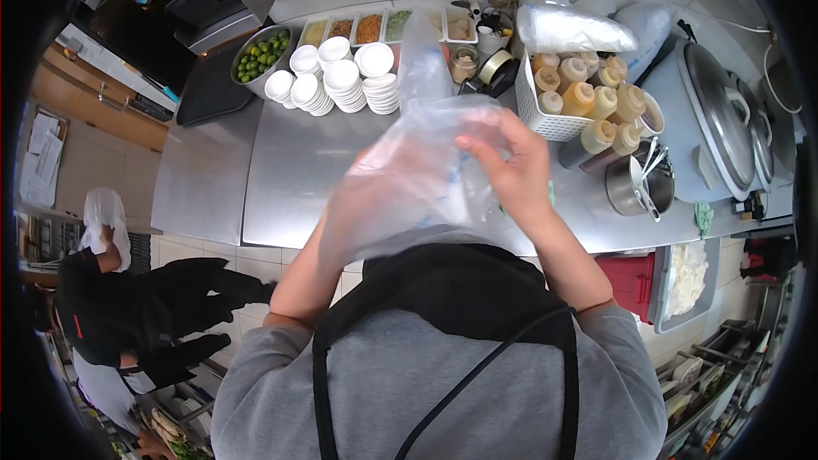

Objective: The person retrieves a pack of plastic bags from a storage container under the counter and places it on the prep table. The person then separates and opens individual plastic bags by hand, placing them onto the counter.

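A translucent plastic bag (417,175) with faint blue print is spread in front of my chest, above the steel counter. My right hand (520,162) has thumb and fingers closed on the bag's upper right edge. Behind or within the plastic, my left hand (362,183) shows only as a blurred shape, its fingers veiled. Part of the bag stands up toward the back of the counter, in front of some food containers.
Stacked white cups (342,78), a bowl of limes (262,58) and food trays (369,28) line the counter's back. Rightward are a basket (550,125) of squeeze bottles, a pot (626,192) with utensils and a large lidded cooker (711,111). A person (102,307) stands at left.
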Motion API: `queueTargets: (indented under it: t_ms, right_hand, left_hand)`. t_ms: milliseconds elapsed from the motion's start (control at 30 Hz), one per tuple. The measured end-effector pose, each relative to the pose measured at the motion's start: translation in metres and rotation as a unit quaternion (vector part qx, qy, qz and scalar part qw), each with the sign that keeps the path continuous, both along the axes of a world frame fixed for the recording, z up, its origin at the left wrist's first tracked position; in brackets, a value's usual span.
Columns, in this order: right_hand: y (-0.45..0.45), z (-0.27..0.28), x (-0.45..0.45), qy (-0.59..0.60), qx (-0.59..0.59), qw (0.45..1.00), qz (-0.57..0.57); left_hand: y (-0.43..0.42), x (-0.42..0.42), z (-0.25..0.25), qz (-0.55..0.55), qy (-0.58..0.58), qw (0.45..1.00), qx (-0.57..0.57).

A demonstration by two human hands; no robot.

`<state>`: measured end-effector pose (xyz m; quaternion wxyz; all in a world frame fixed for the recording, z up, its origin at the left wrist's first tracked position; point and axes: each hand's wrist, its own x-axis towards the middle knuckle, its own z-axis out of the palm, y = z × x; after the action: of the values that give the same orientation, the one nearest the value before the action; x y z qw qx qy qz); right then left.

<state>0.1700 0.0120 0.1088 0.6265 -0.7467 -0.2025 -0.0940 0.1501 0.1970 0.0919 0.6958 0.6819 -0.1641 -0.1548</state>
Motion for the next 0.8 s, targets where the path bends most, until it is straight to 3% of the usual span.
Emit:
queueTargets:
  t_ms: [33, 67, 100, 167, 200, 267, 333, 367, 400, 467, 500, 533, 567, 600, 633, 700, 767, 800]
  right_hand:
    - [0.006, -0.001, -0.002, 0.091, 0.067, 0.993, 0.016]
    - [0.014, -0.002, -0.003, 0.091, 0.067, 0.993, 0.016]
    - [0.024, -0.003, -0.004, 0.071, 0.123, 0.990, 0.020]
    - [0.024, -0.004, -0.002, 0.052, 0.177, 0.982, 0.026]
    - [0.015, -0.003, 0.006, 0.106, 0.243, 0.961, 0.083]
    - [-0.002, 0.003, 0.024, 0.160, 0.305, 0.928, 0.139]
    - [-0.013, 0.011, 0.046, 0.277, 0.563, 0.725, 0.285]
    - [-0.014, 0.011, 0.058, 0.251, 0.553, 0.727, 0.321]
    - [-0.010, 0.012, 0.070, 0.251, 0.554, 0.726, 0.320]
    - [0.002, 0.015, 0.091, 0.160, 0.356, 0.908, 0.154]
    - [0.007, 0.009, 0.102, 0.160, 0.356, 0.908, 0.154]
    - [0.013, -0.007, 0.113, 0.191, 0.279, 0.933, 0.124]
    - [0.017, -0.024, 0.120, 0.222, 0.200, 0.950, 0.093]
    - [0.021, -0.042, 0.123, 0.223, 0.201, 0.950, 0.092]
    - [0.023, -0.061, 0.125, 0.237, 0.216, 0.944, 0.077]
    - [0.024, -0.113, 0.124, 0.263, 0.203, 0.943, 0.033]
    - [0.020, -0.170, 0.123, 0.336, 0.167, 0.927, -0.010]
    - [0.018, -0.200, 0.118, 0.401, 0.158, 0.902, -0.027]
  left_hand:
    - [-0.002, 0.003, -0.009, 0.035, -0.025, 0.991, 0.123]
    - [-0.005, 0.007, -0.019, 0.062, -0.038, 0.969, 0.238]
    - [-0.017, 0.014, -0.030, 0.060, 0.006, 0.987, 0.149]
    - [-0.011, 0.007, -0.042, 0.075, -0.074, 0.990, -0.096]
    - [-0.007, 0.003, -0.048, 0.057, -0.115, 0.969, -0.211]
    - [0.001, 0.027, -0.015, 0.051, -0.044, 0.951, -0.301]
    - [0.013, 0.054, 0.009, 0.006, 0.091, 0.857, -0.508]
    - [0.016, 0.067, 0.008, 0.007, 0.092, 0.857, -0.507]
    - [0.019, 0.081, 0.004, 0.046, -0.041, 0.901, -0.430]
    - [0.029, 0.120, -0.022, 0.082, -0.172, 0.921, -0.340]
    - [0.039, 0.146, -0.052, 0.049, -0.051, 0.899, -0.432]
    - [0.036, 0.149, -0.049, 0.015, 0.072, 0.855, -0.513]
    - [0.021, 0.145, -0.055, 0.084, -0.106, 0.948, -0.289]
    - [-0.002, 0.131, -0.042, 0.189, -0.260, 0.946, -0.044]
    - [-0.006, 0.132, -0.058, 0.165, -0.126, 0.949, -0.238]
    - [-0.009, 0.129, -0.100, 0.352, 0.079, 0.905, -0.228]
    - [-0.001, 0.128, -0.187, 0.405, 0.139, 0.896, -0.115]
    - [-0.002, 0.119, -0.206, 0.393, 0.205, 0.889, -0.114]
